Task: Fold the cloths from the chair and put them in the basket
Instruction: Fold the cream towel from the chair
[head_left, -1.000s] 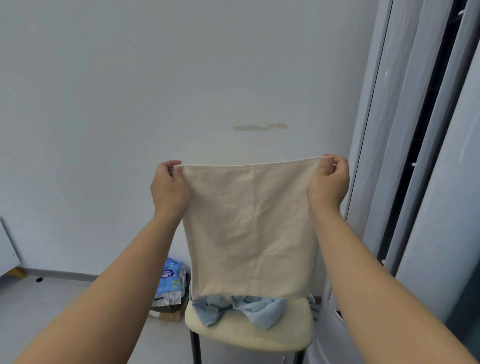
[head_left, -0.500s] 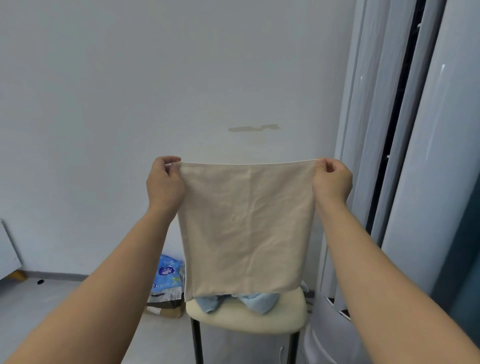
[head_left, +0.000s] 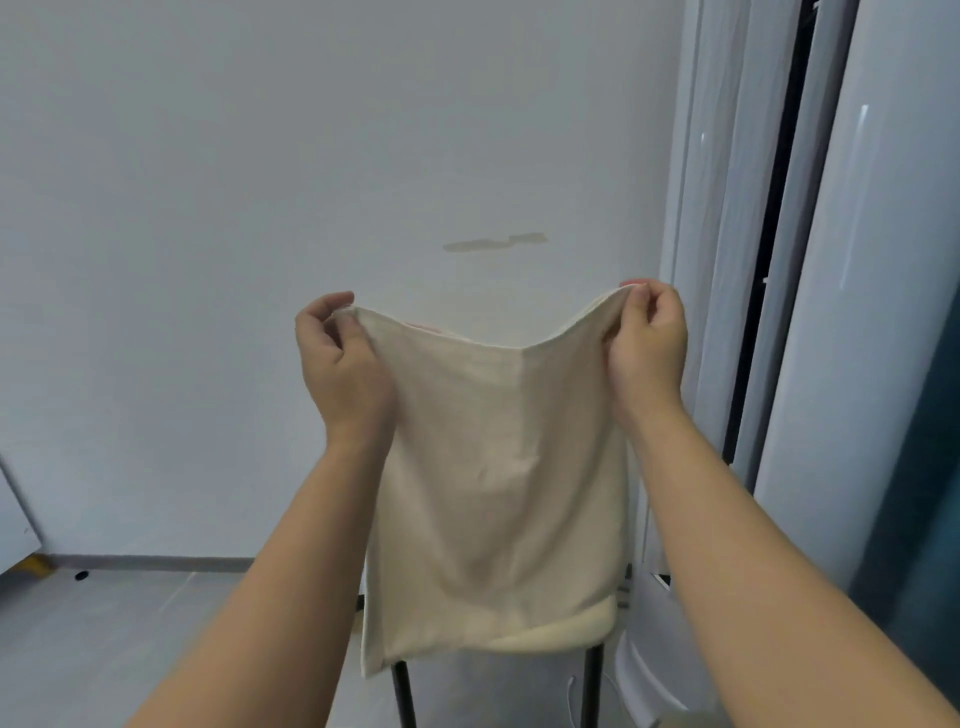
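Well, the tan cloth (head_left: 498, 493) hangs in the air in front of the chair (head_left: 566, 631). It looks soft, light and floppy. The left grip (head_left: 343, 364) pinches one top corner and the right grip (head_left: 647, 343) pinches the other. The corners are the best spots to hold.

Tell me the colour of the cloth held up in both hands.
Plain beige, no pattern: the cloth shows best in the head view.
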